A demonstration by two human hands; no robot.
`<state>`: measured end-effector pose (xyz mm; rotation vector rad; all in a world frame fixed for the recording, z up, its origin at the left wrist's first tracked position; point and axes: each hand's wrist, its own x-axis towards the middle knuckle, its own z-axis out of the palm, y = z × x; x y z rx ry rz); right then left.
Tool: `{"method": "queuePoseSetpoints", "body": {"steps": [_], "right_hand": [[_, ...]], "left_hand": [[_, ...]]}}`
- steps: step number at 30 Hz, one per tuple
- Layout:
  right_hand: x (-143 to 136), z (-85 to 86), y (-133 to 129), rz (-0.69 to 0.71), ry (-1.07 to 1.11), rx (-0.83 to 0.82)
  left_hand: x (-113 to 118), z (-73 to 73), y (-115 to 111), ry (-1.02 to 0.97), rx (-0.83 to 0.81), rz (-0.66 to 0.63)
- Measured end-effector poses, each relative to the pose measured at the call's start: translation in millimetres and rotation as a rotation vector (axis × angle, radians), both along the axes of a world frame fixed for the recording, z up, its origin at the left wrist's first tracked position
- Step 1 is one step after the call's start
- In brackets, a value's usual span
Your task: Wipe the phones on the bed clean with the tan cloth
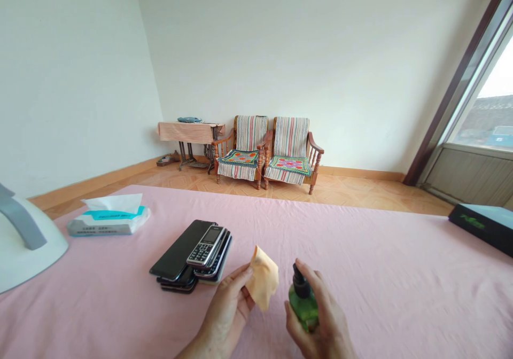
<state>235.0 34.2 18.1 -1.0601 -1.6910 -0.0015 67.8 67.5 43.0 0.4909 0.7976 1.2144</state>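
Note:
My left hand [230, 308] pinches a small yellow cloth [263, 279] between thumb and fingers, held up above the pink tablecloth [360, 252]. To its right, my right hand [324, 313] is wrapped round a green bottle [303, 303] with a black pump top, the index finger resting on the top. The bottle's nozzle side is near the cloth, with a gap between them. Left of my left hand lie stacked phones: a large black one [182, 249] on one pile and a keypad phone [206, 246] on the pile beside it.
A tissue pack [110, 220] lies at the back left, near a white rounded object [28, 241] at the left edge. A black box [483, 228] sits at the far right. Beyond the table stand two wooden chairs [290, 164] and a small covered table [188, 132].

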Motion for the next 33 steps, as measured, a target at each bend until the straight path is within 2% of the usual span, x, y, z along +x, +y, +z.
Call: {"method": "queuePoseSetpoints", "body": {"steps": [5, 14, 20, 24, 28, 33], "right_hand": [[5, 1.3, 1, -0.015, -0.024, -0.015], [3, 0.8, 1, -0.071, 0.070, -0.057], [5, -3.2, 1, -0.042, 0.059, -0.062], [4, -2.2, 0, -0.022, 0.061, -0.045], [1, -4.6, -1, -0.067, 0.145, -0.057], [4, -3.6, -3, -0.134, 0.314, -0.185]], "left_hand": [[3, 3.6, -4, -0.005, -0.027, 0.000], [3, 2.1, -4, 0.006, -0.081, 0.022], [2, 0.9, -3, 0.018, -0.094, 0.052], [2, -3.0, -2, 0.002, -0.069, 0.036], [0, -9.5, 1, -0.005, -0.086, 0.038], [-3, -19.5, 8, -0.034, -0.132, 0.027]]}}
